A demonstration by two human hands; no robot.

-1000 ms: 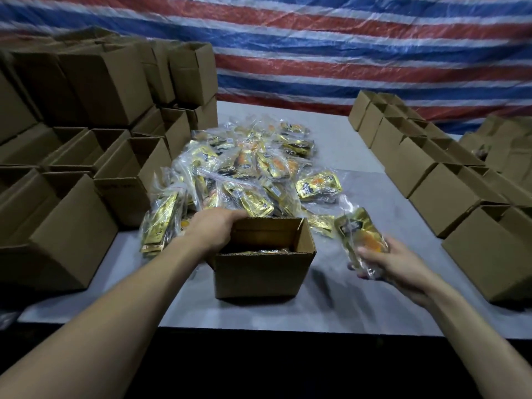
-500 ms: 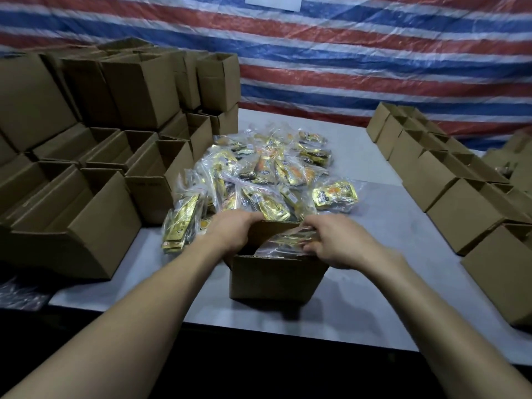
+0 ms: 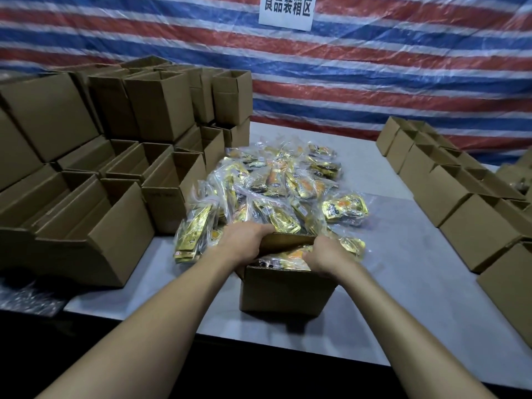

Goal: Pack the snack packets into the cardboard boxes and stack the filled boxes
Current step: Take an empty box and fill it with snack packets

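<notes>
My left hand [image 3: 244, 240] clamps the left rim of the open cardboard box [image 3: 288, 292], which holds gold snack packets [image 3: 288, 257]. My right hand [image 3: 325, 256] curls its fingers down inside; whether they grip a packet I cannot tell. The loose pile [image 3: 273, 182] lies just behind the box.

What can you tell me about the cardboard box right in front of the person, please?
The cardboard box is plain brown card, upright and open-topped, near the front edge of the table. Gold snack packets fill it nearly to the rim. The left hand grips its far-left rim; the right hand reaches into its right side.
</notes>
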